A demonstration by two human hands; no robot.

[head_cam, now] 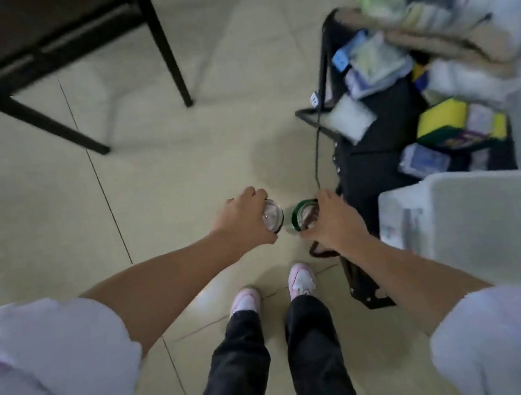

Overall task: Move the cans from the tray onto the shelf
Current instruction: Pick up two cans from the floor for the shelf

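Note:
I look straight down and the picture is blurred. My left hand [245, 219] grips a silver-topped can [272, 219] from the side. My right hand [331, 219] grips a green can [302, 216] next to it. Both cans hang over the floor, about level with each other and a small gap apart. To the right stands a black shelf rack [380, 155] that holds several packets and boxes. A white bin or tray [500, 224] is at the right edge, and what lies inside it is hidden.
A black-legged chair [52, 53] stands at the upper left on the beige tiled floor [159, 166]. My feet in pink and white shoes [270, 291] are below the hands. A yellow and green box [444, 123] lies on the rack.

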